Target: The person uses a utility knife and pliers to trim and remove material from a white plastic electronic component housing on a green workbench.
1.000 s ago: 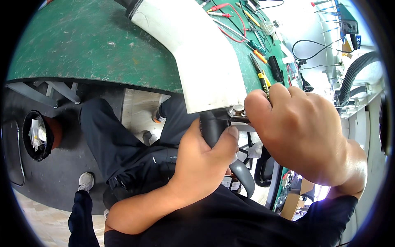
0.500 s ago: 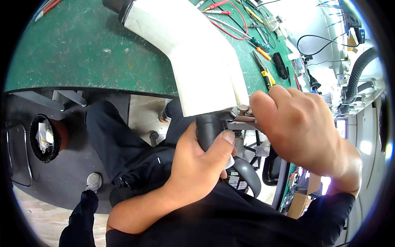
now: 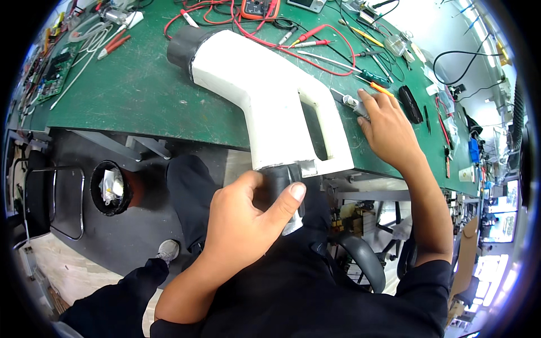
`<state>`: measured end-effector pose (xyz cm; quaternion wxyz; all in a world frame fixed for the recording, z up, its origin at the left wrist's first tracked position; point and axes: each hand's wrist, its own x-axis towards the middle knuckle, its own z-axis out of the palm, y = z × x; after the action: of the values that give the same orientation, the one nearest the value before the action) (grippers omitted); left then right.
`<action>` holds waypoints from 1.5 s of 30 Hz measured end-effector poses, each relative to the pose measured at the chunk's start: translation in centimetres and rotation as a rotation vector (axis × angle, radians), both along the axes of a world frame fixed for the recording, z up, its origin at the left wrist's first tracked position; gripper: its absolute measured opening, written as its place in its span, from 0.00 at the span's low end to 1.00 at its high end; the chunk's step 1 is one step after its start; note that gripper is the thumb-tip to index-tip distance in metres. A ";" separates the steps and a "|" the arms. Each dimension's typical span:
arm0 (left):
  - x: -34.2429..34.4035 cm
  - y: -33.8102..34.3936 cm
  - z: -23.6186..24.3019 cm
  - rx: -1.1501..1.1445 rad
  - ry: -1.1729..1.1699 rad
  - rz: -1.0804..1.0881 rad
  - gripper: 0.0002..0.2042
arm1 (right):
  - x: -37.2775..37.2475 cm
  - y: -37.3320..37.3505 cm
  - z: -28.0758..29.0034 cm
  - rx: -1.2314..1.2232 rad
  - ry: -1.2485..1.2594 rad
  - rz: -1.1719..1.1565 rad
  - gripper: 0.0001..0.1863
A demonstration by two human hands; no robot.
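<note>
A white gun-shaped housing (image 3: 276, 84) with a looped handle and a black round end (image 3: 187, 52) slants across the table's front edge. At its lower end is a black sleeve (image 3: 277, 183). My left hand (image 3: 242, 217) wraps round this sleeve, its thumb pressed along the right side. Something whitish sticks out below the sleeve. To the right of the housing, my right hand (image 3: 391, 132) is down at the table. Its thumb and fingers close about a small grey tool (image 3: 356, 105) with a thin blade-like tip, partly hidden by the fingers.
On the green table (image 3: 141, 96) are a green-handled screwdriver (image 3: 375, 78), a black case (image 3: 409, 104), red test leads and an orange multimeter (image 3: 260, 8). A circuit board (image 3: 55, 76) lies far left. Below stand a waste bin (image 3: 112, 188) and a chair (image 3: 67, 197).
My right hand has left the housing's lower end and gone down to the table. More of the housing and its looped handle show. My left hand keeps its hold on the sleeve.
</note>
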<state>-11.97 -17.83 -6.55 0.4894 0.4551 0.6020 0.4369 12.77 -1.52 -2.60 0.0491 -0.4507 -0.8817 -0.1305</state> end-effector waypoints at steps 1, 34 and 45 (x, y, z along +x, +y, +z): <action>0.1 0.0 1.0 0.021 0.107 0.010 0.28 | -0.6 -0.3 0.0 0.075 0.072 0.045 0.23; 0.0 1.3 5.2 -0.109 0.472 -0.059 0.17 | -6.5 -7.1 -4.3 -0.044 0.623 0.342 0.11; 1.2 0.7 3.6 -0.031 0.632 0.073 0.20 | -6.8 -7.4 -4.6 -0.079 0.670 0.301 0.09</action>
<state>-10.75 -17.08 -2.94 0.2689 0.5388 0.7469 0.2818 6.01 -8.97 -7.17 0.3361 -0.3350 -0.8776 0.0672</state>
